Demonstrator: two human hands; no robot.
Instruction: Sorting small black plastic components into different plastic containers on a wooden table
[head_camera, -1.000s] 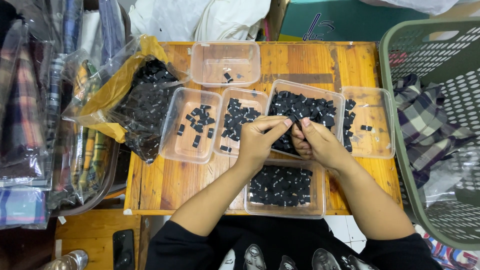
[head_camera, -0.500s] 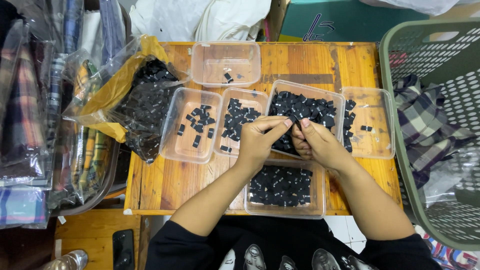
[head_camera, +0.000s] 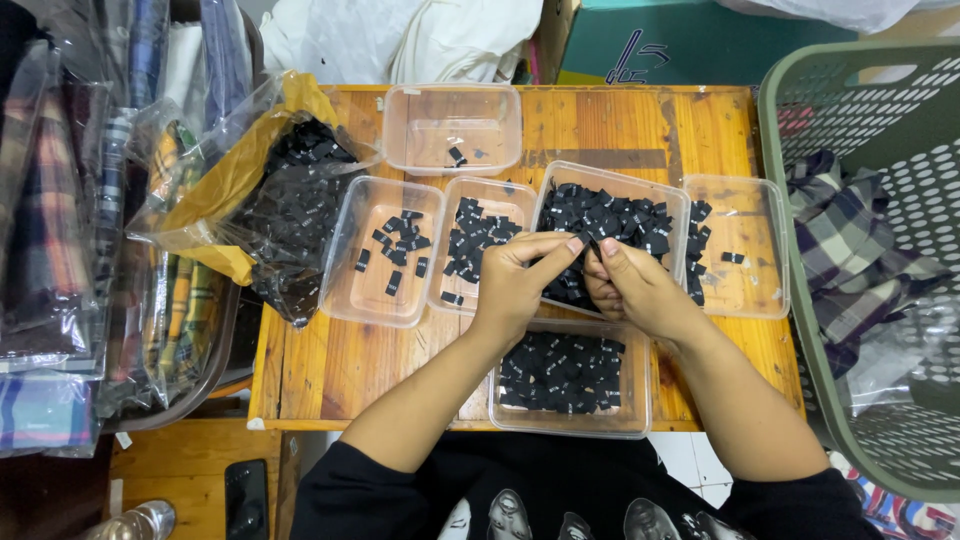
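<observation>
Wooden table (head_camera: 600, 125) amid cluttered fabric bags (head_camera: 60, 250)

A small black fabric label (head_camera: 592, 246) (flat, partly hidden by fingertips) is pinched above the heaped clear tray (head_camera: 612, 232), right of the table's centre.

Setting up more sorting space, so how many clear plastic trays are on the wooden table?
6. Back tray; left tray; next tray; full middle tray under the hands; right tray; front tray nearest the person. None seem hidden.
</observation>
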